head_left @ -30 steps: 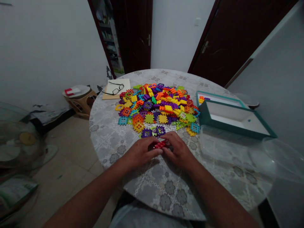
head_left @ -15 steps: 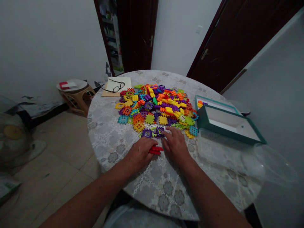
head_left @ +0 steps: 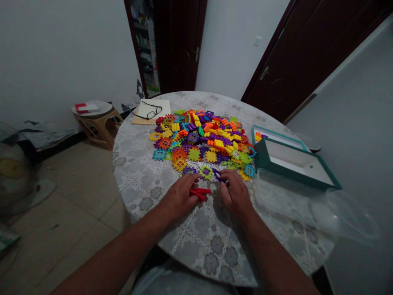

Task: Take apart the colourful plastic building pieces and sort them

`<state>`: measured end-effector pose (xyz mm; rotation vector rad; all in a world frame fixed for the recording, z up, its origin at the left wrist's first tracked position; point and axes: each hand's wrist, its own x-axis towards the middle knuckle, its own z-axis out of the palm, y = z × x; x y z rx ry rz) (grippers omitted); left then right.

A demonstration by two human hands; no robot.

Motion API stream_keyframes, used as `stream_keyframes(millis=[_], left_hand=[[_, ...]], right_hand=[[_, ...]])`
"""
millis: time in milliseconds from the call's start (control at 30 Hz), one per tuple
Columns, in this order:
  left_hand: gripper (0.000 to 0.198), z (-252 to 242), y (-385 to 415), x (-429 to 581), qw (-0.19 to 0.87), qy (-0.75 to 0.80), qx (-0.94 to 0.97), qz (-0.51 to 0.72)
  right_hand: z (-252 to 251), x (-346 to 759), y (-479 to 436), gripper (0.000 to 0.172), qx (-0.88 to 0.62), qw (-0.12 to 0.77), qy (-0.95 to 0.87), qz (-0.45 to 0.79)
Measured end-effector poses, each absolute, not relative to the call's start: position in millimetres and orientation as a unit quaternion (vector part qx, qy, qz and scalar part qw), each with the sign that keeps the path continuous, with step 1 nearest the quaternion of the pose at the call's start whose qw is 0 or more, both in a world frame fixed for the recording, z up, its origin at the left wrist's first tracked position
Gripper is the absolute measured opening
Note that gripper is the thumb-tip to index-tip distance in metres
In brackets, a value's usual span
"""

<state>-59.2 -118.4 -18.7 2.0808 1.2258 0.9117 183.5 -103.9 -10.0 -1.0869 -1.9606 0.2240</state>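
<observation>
My left hand (head_left: 179,197) rests on the round table (head_left: 138,172) with its fingers closed on a red plastic piece (head_left: 199,192). Just to the right, my right hand (head_left: 235,192) pinches a purple piece (head_left: 217,175) at the near edge of the pile. The pile of colourful interlocking plastic pieces (head_left: 202,141) spreads over the middle of the table, right beyond both hands. A green square piece (head_left: 205,172) lies between the hands and the pile.
A teal box (head_left: 294,164) and its lid stand at the right, with clear plastic (head_left: 307,196) in front. Glasses (head_left: 147,111) lie on a pad at the table's far left. A stool (head_left: 96,121) stands on the floor at left. Dark doors are behind.
My right hand left the red piece, reached to the pile's edge and took hold of a purple piece. The left hand has stayed on the red piece.
</observation>
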Motion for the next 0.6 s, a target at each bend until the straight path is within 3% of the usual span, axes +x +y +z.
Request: stream_keyframes(millis=[167, 333, 433, 600], left_hand=[[0.069, -24.1, -116.3, -58.3, 0.243, 0.439, 0.788, 0.358], [0.059, -32.5, -114.7, -58.9, 0.221, 0.43, 0.798, 0.36], [0.056, -32.3, -115.1, -59.1, 0.206, 0.442, 0.799, 0.352], [0.052, -26.0, -115.3, -58.7, 0.186, 0.48, 0.798, 0.312]], right_hand=[[-4.4, 172.5, -111.9, 0.015, -0.405, 0.366, -0.821, 0.167], [-9.2, 166.7, -106.2, 0.023, -0.403, 0.389, -0.796, 0.229], [-17.5, 169.7, -96.3, 0.029, -0.437, 0.397, -0.791, 0.16], [-28.4, 165.4, -87.3, 0.032, -0.492, 0.287, -0.82, 0.054]])
